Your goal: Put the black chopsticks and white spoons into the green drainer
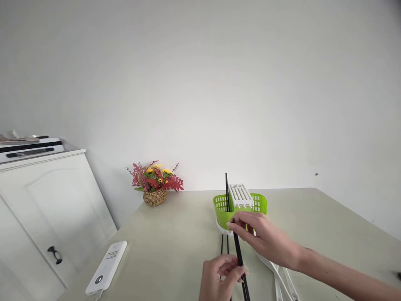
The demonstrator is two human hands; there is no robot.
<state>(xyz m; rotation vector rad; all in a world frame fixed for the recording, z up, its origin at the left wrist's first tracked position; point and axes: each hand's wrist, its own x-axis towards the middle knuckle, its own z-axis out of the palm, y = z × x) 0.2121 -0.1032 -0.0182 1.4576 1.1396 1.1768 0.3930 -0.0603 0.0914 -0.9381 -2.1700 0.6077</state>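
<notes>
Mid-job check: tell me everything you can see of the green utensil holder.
The green utensil holder, apparently plastic, stands upright on the table near the wall. Its rounded ends have rows of small holes. A white slotted rack sits across its middle, and a white base shows beneath. At least one black chopstick stands in the left end. The right hand hides its lower right front.

Black chopsticks [238, 246]; lime-green cutlery caddy [224, 219] with white slotted rack [240, 195], near the far edge of the sage-grey table [169, 251]; red-and-yellow flower arrangement [154, 182] by its far-left corner
</notes>
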